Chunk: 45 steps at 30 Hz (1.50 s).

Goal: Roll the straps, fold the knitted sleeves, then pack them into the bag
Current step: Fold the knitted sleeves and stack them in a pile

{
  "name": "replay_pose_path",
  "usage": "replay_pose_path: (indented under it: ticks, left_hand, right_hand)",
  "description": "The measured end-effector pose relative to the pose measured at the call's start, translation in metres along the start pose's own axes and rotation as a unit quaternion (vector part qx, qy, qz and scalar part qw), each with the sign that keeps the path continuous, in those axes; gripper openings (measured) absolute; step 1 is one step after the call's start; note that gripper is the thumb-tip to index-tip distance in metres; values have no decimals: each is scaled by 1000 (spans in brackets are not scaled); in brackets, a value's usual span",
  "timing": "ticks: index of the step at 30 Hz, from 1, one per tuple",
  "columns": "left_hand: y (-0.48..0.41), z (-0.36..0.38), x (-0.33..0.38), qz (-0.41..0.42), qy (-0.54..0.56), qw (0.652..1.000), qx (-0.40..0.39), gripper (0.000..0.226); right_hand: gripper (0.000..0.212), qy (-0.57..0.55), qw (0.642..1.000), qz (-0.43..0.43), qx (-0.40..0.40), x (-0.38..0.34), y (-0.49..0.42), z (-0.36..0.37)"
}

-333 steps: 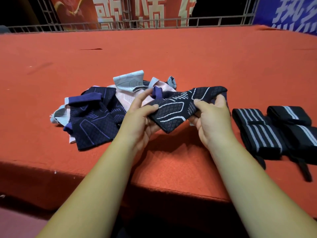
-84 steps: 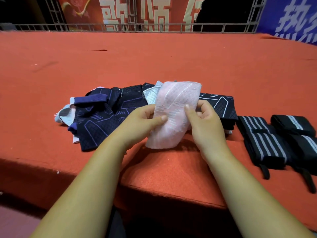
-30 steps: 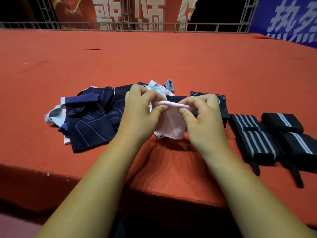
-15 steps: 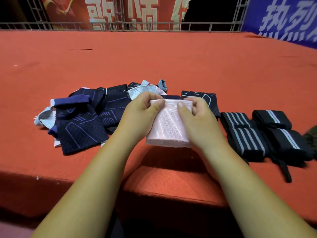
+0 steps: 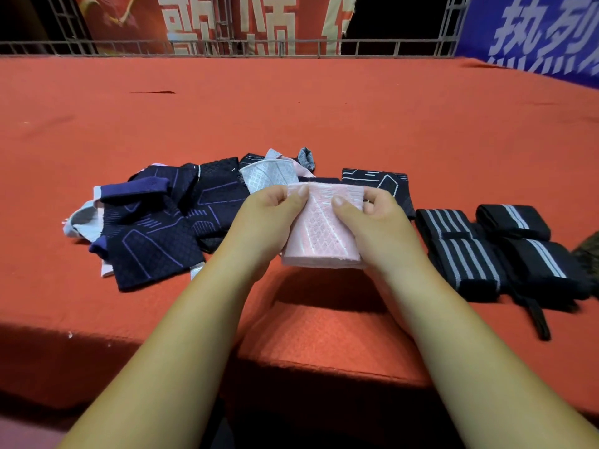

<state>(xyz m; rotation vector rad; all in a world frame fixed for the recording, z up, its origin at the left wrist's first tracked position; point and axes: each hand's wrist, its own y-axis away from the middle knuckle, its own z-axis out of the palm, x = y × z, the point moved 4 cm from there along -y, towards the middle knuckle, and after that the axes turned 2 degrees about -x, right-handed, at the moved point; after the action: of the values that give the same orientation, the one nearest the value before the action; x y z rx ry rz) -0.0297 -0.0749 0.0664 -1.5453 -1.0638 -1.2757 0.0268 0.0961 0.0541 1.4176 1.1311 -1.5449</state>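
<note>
The left hand [image 5: 270,210] and right hand [image 5: 372,215] each pinch a top corner of the folded pink sleeve [image 5: 324,228], holding it just above the red tabletop [image 5: 291,108]. It looks light, soft and stretchy, likely to spring open, so a narrow grip at the folded edges suits it.

Warm overhead light is flooding the bench [image 5: 324,118]; forearms are casting dark shadows along its near edge. Backdrop is sitting dim. Wide-angle bending is showing at edges; focus crisp.
</note>
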Motion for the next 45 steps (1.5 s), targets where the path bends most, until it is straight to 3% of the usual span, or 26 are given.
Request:
replay_pose_path:
  ticks: [7, 15, 20, 29, 34, 39, 45]
  left_hand:
    - [-3, -7, 4, 56, 21, 997, 38, 23]
    - [-5, -11, 5, 67, 24, 996, 55, 16]
    - [-7, -7, 4, 44, 66, 996, 50, 42]
    - [-14, -1, 0, 55, 89, 992, 76, 18]
    - [-12, 8, 5, 18, 73, 996, 41, 30]
    - [-5, 26, 7, -32, 67, 996, -46, 27]
    - [-19, 42, 20, 98, -8, 994, 47, 43]
  right_hand:
    - [28, 0, 992, 57, -114, 8, 9, 12]
    - [21, 16, 994, -8, -107, 8, 1, 9]
    - [20, 90, 987, -54, -119, 9, 0, 5]
    - [21, 219, 968, -36, -118, 2, 5, -5]
    - [6, 168, 982, -36, -80, 1, 1, -14]
    - [12, 158, 985, -66, -12, -4, -6, -25]
    - [35, 92, 991, -56, 80, -16, -9, -40]
